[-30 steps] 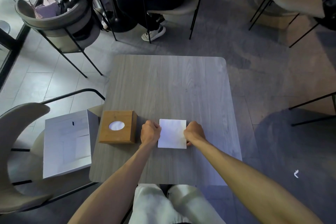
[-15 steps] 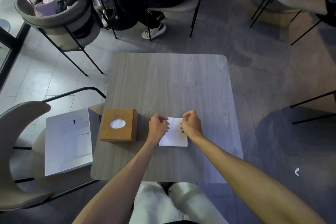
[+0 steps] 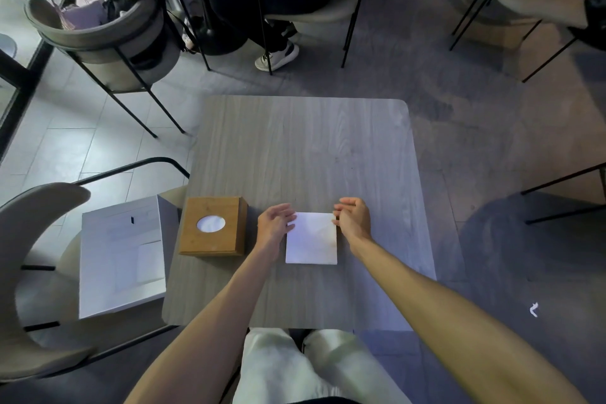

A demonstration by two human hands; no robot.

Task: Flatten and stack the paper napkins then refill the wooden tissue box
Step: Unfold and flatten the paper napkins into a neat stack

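Fingers of the left hand [image 3: 275, 224] lie loosely bent, their tips touching the far left corner of the flat, square stack of white paper napkins [image 3: 311, 244]. The right hand's [image 3: 354, 220] fingers curl at its far right corner; whether they pinch it is unclear. Left of the left fingers, a square brown wooden tissue box [image 3: 213, 227] with an oval opening sits on the grey wood-grain table [image 3: 311, 147].

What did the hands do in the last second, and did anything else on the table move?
Both hands went from fists beside the white square napkin stack inward over its top, then spread apart. Now the left hand and right hand have looser fingers at its far corners; whether they pinch it is unclear. The stack, the brown wooden tissue box and the grey wooden table stayed put.
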